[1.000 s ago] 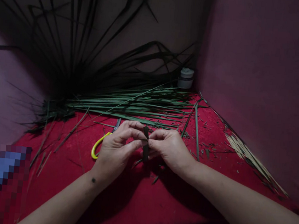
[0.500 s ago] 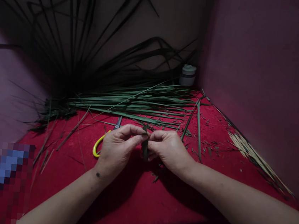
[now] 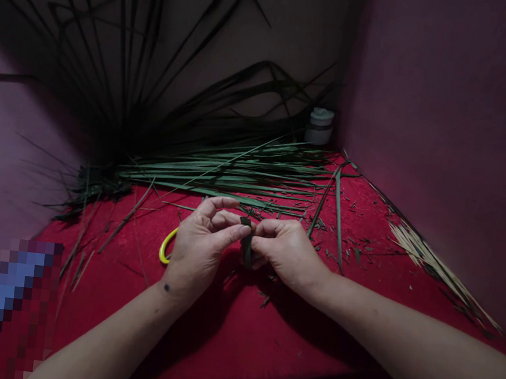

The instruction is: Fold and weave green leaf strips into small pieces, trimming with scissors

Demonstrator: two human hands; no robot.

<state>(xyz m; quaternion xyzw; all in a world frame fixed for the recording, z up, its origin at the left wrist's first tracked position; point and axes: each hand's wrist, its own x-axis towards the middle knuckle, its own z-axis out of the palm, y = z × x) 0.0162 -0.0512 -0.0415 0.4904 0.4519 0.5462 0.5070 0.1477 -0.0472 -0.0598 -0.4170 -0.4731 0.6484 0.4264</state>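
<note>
Between my hands is a short, dark green folded leaf strip [image 3: 247, 246], held above the red cloth. My left hand [image 3: 205, 239] pinches it with thumb and fingers from the left, its index finger raised a little. My right hand [image 3: 287, 250] grips the strip's right side between thumb and forefinger; its lower fingers are partly hidden behind the strip. Scissors with a yellow handle [image 3: 165, 248] lie just left of my left hand, which covers most of them. Long green leaf strips [image 3: 228, 172] lie in a pile beyond both hands.
Small leaf clippings [image 3: 356, 242] are scattered on the red cloth [image 3: 226, 355]. Pale thin sticks [image 3: 440, 275] lie along the right wall. A white lidded container [image 3: 318, 127] stands in the back corner. Dark fronds [image 3: 133, 80] fan up at the back left.
My left index finger has lifted off the leaf strip, baring its top end. The strip and my right hand stay in nearly the same place.
</note>
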